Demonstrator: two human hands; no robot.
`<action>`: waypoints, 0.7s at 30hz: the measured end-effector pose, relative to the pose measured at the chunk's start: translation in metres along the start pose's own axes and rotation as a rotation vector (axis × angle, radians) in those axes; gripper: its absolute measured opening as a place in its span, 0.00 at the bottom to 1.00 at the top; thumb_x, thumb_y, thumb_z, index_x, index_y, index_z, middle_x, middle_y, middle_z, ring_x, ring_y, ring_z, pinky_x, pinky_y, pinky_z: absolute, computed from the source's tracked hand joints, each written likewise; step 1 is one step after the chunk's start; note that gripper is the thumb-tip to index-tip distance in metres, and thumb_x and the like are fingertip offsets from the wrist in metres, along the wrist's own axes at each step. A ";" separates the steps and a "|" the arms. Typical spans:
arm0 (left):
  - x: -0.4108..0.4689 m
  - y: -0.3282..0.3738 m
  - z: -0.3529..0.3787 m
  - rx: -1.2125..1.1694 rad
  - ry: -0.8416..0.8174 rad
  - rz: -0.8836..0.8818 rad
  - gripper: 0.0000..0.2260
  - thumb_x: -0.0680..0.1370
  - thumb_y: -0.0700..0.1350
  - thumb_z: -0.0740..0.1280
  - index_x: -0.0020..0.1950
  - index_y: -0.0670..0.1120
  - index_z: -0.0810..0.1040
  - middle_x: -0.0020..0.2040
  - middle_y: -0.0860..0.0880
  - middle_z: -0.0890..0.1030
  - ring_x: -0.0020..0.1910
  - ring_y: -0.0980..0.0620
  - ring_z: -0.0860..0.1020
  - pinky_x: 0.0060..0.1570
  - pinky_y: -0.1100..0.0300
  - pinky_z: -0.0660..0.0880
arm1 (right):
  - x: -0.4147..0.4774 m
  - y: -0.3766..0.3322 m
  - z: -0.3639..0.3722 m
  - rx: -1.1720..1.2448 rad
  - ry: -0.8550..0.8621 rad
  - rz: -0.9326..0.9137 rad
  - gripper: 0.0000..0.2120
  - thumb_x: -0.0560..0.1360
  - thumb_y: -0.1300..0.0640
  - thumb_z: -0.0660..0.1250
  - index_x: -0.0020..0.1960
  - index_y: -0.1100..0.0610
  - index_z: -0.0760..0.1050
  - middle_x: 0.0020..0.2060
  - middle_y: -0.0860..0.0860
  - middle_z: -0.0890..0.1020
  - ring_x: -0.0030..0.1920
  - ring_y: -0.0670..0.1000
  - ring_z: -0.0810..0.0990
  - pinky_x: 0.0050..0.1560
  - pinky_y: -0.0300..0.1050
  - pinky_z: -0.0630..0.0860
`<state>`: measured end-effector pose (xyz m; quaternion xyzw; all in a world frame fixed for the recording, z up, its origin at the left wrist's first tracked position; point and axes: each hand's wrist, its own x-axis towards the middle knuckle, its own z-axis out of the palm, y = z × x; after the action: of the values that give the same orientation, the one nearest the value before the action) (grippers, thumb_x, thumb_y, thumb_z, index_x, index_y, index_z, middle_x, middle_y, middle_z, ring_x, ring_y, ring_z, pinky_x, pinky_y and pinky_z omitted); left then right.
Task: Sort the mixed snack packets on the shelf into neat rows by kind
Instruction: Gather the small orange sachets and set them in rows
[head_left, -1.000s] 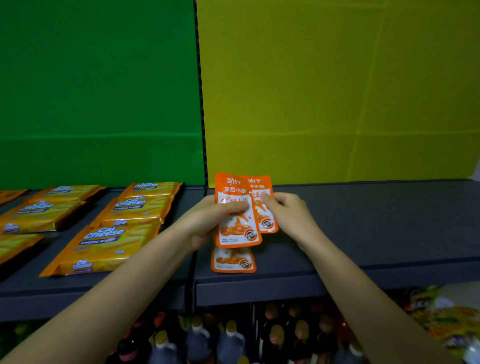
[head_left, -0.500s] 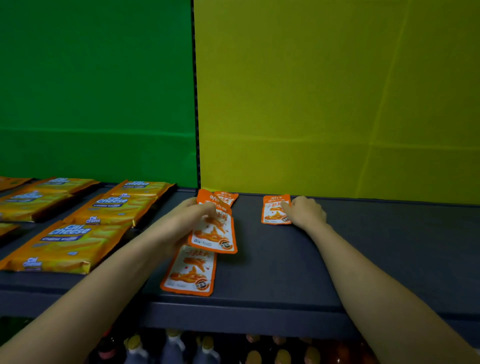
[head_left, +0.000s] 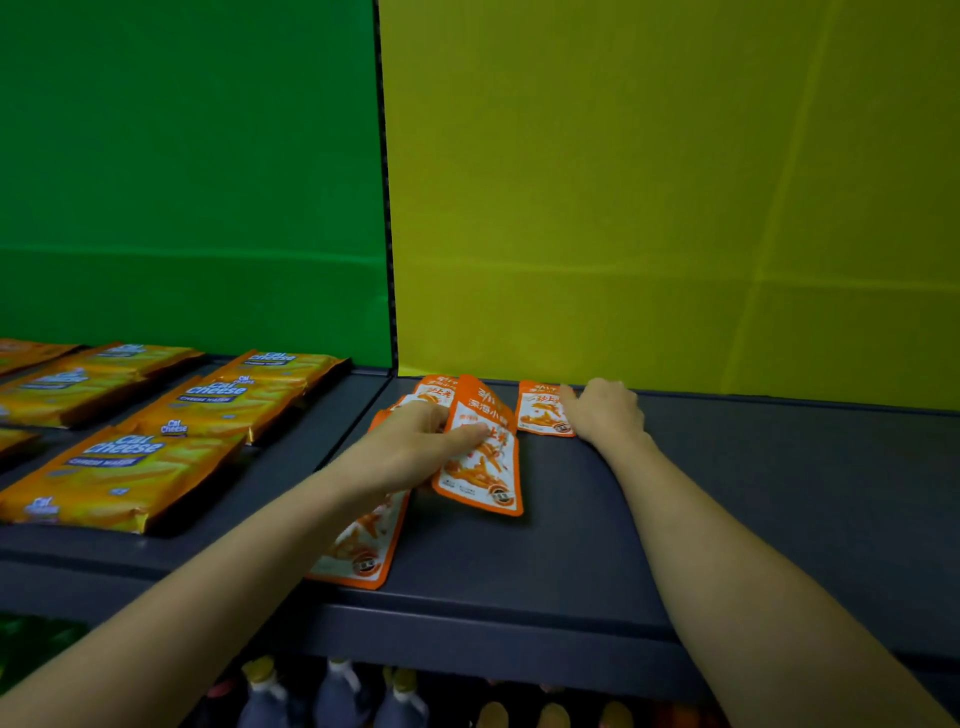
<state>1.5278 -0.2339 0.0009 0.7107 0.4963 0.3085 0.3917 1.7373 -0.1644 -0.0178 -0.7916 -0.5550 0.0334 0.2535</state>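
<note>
both bare forearms reach forward from the lower frame corners, sleeves not seen. left grip (head_left: 415, 447): knuckles up, thumb (head_left: 470, 431) laid across the face of an orange printed plastic snack packet (head_left: 483, 467), pinching it; the other fingers are hidden. right grip (head_left: 605, 413): further forward, palm down, fingers loosely bent, index fingertip resting on a second orange plastic packet (head_left: 540, 410). the grips are apart, not touching.
</note>
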 end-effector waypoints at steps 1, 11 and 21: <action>0.002 0.002 0.004 0.016 -0.004 0.008 0.17 0.76 0.51 0.65 0.45 0.36 0.79 0.41 0.42 0.84 0.37 0.51 0.80 0.46 0.54 0.78 | 0.002 0.002 -0.002 0.061 -0.008 0.020 0.23 0.80 0.48 0.55 0.60 0.66 0.74 0.60 0.64 0.76 0.61 0.64 0.74 0.57 0.51 0.73; 0.043 0.022 0.057 0.417 0.033 -0.018 0.19 0.76 0.57 0.63 0.39 0.41 0.77 0.51 0.37 0.82 0.52 0.39 0.79 0.49 0.52 0.75 | -0.018 0.024 -0.055 0.347 -0.076 -0.248 0.09 0.78 0.59 0.58 0.42 0.53 0.75 0.39 0.51 0.80 0.39 0.50 0.75 0.48 0.44 0.69; 0.052 0.030 0.059 0.683 -0.047 -0.120 0.24 0.75 0.62 0.60 0.29 0.46 0.69 0.28 0.49 0.73 0.39 0.47 0.75 0.47 0.55 0.72 | -0.069 0.070 -0.077 0.362 -0.022 -0.295 0.10 0.78 0.56 0.60 0.41 0.47 0.75 0.34 0.42 0.79 0.40 0.47 0.76 0.53 0.47 0.72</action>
<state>1.6067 -0.2052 0.0001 0.7771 0.6028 0.0847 0.1601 1.7971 -0.2719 0.0022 -0.6430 -0.6525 0.1035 0.3874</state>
